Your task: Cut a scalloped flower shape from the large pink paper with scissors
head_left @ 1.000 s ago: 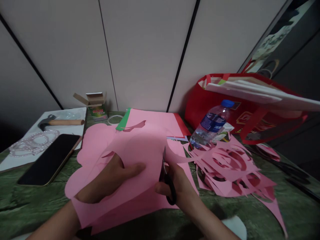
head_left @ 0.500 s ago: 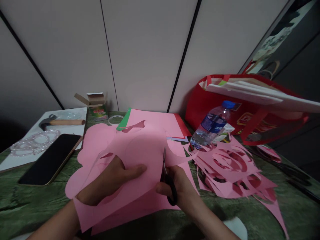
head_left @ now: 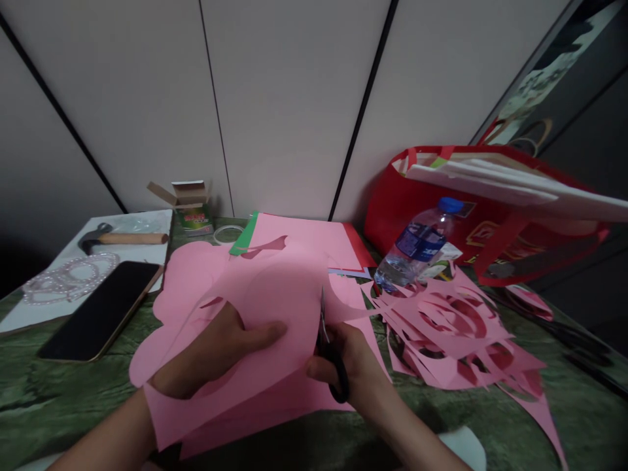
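A large sheet of pink paper (head_left: 289, 288) is raised off the table, partly cut, with curved gaps along its edge. My left hand (head_left: 230, 347) grips it, thumb on top and the other fingers hidden beneath. In my right hand (head_left: 350, 360) is a pair of scissors (head_left: 336, 373) with black handles. Their blades point away from me and lie at the sheet's right part, looking nearly closed. Rounded pink cut-outs (head_left: 184, 278) rest on the left under the sheet. More pink paper lies below it on the table.
Pink paper scraps (head_left: 451, 327) are heaped on the right, beside a tilted water bottle (head_left: 417, 242) and a red bag (head_left: 500, 216). Left are a phone (head_left: 101, 311), bead strings (head_left: 73, 278) and a hammer (head_left: 122, 239). A small box (head_left: 193, 216) and coloured paper (head_left: 307, 239) stand behind.
The view has shifted very slightly. Both hands, the sheet and the scissors stay in nearly the same place.
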Tool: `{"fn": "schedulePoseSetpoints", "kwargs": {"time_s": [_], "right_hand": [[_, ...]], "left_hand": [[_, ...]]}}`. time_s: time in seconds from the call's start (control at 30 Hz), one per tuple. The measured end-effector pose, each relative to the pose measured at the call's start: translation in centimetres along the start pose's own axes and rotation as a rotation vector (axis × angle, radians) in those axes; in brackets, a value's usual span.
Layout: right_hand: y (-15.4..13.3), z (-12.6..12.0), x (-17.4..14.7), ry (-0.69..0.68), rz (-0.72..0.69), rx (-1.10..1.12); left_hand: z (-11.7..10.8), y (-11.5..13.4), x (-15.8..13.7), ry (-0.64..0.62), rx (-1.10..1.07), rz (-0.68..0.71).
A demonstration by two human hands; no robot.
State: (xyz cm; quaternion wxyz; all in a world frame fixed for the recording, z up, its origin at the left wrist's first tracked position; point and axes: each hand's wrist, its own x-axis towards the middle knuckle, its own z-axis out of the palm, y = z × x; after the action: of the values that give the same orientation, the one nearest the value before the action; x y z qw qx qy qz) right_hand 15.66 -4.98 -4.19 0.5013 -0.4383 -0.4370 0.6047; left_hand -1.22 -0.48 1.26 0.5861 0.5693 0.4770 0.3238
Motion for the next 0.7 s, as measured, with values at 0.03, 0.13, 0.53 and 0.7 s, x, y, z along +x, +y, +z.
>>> {"fn": "schedulePoseSetpoints", "kwargs": {"time_s": [0.03, 0.13, 0.53, 0.7], "right_hand": [[0.04, 0.0, 0.0, 0.007, 0.003, -0.006], [0.13, -0.02, 0.0, 0.015, -0.003, -0.01], [0.55, -0.1, 0.16, 0.034, -0.023, -0.053], [0.51, -0.11, 0.18, 0.052, -0.011, -0.088]], "left_hand": [[-0.04, -0.02, 0.01, 0.011, 0.042, 0.03], [-0.05, 0.02, -0.01, 0.027, 0.136, 0.057], [0.0, 0.41, 0.0, 0.02, 0.191, 0.047], [-0.11, 0.39, -0.05, 0.032, 0.204, 0.024]]}}
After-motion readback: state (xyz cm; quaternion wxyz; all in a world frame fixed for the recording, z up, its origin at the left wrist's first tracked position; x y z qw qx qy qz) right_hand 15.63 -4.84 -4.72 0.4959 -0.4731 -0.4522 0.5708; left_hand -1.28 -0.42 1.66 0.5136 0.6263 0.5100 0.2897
